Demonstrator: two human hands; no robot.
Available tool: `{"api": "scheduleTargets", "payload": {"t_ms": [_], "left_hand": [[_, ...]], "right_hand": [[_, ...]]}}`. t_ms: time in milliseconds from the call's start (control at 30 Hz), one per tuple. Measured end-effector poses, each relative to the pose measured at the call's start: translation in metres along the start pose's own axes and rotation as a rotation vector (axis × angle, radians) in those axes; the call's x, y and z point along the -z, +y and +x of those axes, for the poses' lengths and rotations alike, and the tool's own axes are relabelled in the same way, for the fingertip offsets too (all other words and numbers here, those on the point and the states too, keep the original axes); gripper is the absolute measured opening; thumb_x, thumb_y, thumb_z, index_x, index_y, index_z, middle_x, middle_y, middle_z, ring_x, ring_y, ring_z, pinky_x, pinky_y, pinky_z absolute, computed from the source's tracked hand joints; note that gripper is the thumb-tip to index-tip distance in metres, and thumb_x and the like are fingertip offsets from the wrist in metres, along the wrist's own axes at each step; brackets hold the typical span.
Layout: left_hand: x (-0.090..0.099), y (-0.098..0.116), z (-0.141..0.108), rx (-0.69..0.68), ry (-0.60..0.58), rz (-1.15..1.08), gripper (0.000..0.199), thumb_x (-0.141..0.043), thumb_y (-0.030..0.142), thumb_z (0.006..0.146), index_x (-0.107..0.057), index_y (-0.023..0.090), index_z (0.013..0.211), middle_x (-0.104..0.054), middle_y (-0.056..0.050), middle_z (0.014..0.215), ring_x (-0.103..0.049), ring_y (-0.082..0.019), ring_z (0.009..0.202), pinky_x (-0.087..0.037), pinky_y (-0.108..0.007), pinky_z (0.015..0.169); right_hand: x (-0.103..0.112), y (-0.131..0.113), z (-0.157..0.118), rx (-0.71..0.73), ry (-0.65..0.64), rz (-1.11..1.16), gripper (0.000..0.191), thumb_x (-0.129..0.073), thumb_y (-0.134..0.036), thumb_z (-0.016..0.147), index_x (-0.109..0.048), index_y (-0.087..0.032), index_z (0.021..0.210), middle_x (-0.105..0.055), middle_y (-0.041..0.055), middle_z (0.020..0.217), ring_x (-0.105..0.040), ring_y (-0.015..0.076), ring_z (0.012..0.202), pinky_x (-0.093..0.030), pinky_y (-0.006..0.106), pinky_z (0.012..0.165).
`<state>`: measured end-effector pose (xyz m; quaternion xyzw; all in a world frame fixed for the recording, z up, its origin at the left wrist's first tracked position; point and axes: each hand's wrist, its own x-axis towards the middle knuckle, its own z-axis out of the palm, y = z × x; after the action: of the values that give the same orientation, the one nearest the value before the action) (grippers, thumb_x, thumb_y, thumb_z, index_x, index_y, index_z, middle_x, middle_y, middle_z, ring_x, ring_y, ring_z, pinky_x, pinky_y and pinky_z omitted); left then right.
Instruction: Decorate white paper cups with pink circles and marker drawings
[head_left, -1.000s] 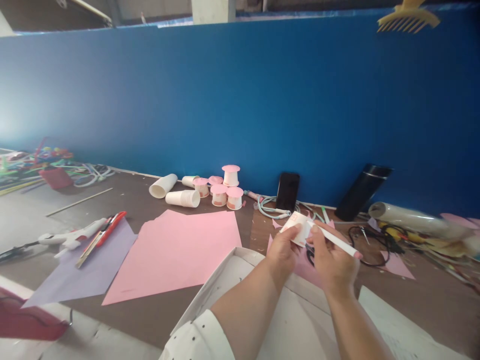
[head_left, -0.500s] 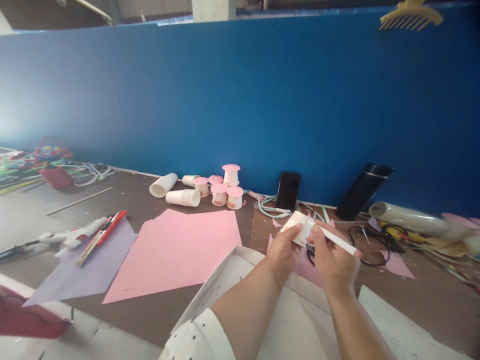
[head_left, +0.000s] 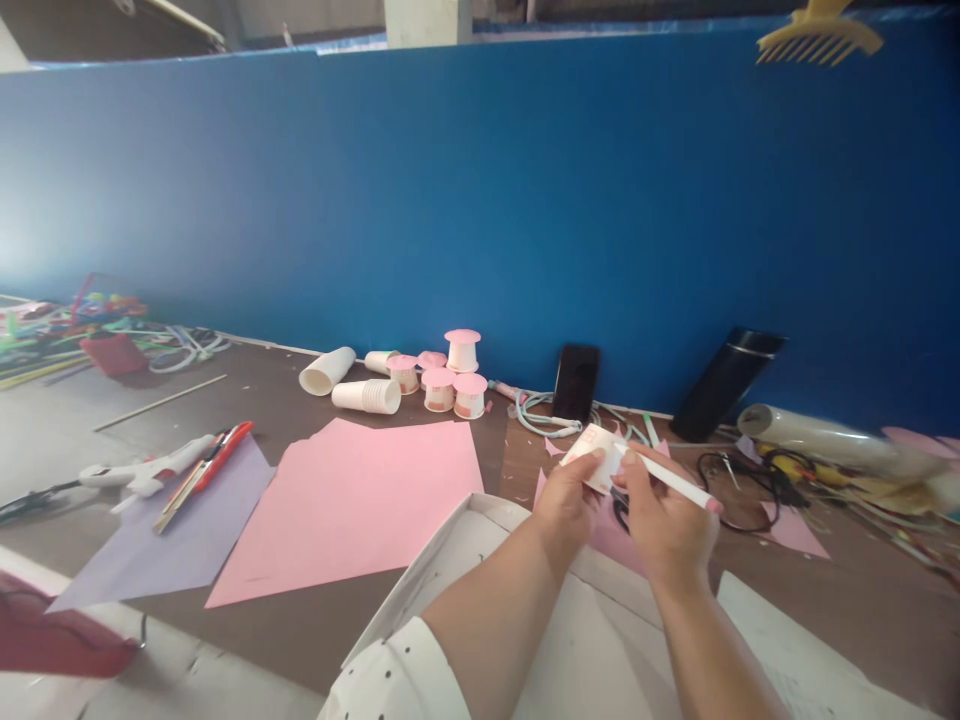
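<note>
Cup (head_left: 589, 444) in left hand (head_left: 564, 506), marker (head_left: 681, 484) in right hand (head_left: 671, 525)

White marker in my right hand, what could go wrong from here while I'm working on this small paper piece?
The white marker in your right hand could slip and leave a stray line on the small paper piece, already marked in pink. Your left hand might dent it if its grip tightens, since it looks thin. The black phone stands on end near the blue wall, so a knock could topple it.
</note>
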<state>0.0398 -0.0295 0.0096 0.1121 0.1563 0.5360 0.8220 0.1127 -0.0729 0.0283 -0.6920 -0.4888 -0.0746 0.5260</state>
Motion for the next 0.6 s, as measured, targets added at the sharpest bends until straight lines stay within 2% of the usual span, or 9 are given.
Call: {"api": "scheduleTargets", "payload": {"t_ms": [200,600], "left_hand": [[-0.0016,0.0008,-0.0011,0.005,0.003,-0.014,0.023,-0.068,0.010,0.073,-0.072,0.010,0.095,-0.074,-0.010,0.097,-0.070,-0.018,0.085,-0.054,-0.022,0.076],[-0.0036,0.0014,-0.0022,0.008,0.028,-0.013,0.023,-0.067,0.009,0.073,-0.070,0.010,0.095,-0.073,-0.011,0.097,-0.070,-0.020,0.089,-0.054,-0.025,0.080]], "right_hand": [[-0.0003,0.0031,0.0009,0.004,-0.006,-0.037,0.037,-0.051,-0.045,0.086,-0.074,-0.021,0.101,-0.075,0.0069,0.085,-0.069,0.0260,0.087,-0.047,0.036,0.079],[0.0010,-0.0012,0.0001,-0.034,-0.030,-0.075,0.042,-0.048,-0.048,0.084,-0.076,-0.018,0.095,-0.073,0.0091,0.075,-0.068,0.0276,0.081,-0.046,0.036,0.072]]}}
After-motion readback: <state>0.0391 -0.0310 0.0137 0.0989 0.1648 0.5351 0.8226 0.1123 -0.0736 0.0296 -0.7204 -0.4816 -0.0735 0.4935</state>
